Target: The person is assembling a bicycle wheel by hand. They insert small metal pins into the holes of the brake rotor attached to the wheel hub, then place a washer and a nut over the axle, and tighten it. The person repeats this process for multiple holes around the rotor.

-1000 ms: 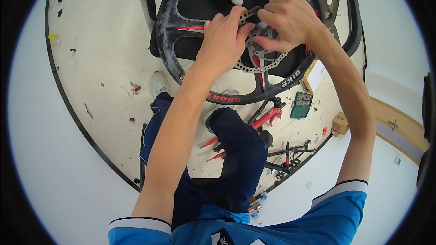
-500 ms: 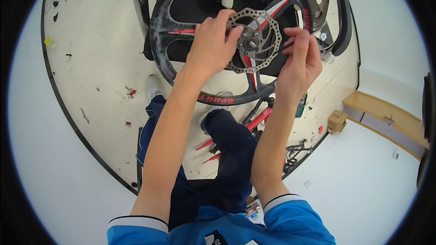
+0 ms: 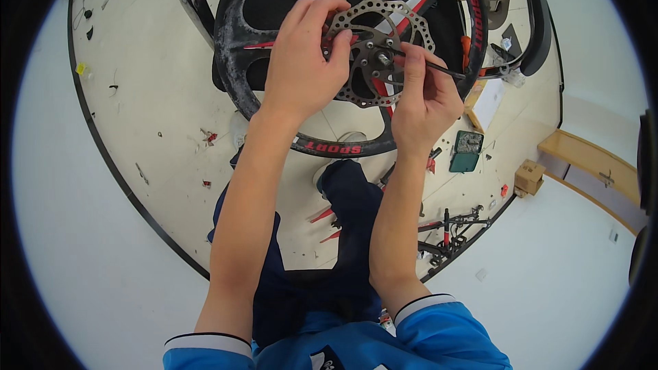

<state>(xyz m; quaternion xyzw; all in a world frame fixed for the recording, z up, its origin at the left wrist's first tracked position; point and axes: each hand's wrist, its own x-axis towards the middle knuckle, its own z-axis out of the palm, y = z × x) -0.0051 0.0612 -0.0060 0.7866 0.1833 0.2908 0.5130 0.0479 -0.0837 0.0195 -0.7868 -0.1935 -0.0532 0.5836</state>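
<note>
I log these on the pale floor (image 3: 151, 96):
1 green flat case (image 3: 466, 151), lying just right of the centre.
1 small cardboard box (image 3: 530, 177), near the green case, further right.
1 white box (image 3: 488, 101), above the green case.
1 wooden ledge (image 3: 589, 157) along the right wall.
1 black and red bicycle frame part (image 3: 449, 233), lower right.
Small red scraps (image 3: 209, 138), scattered at the left.
</note>
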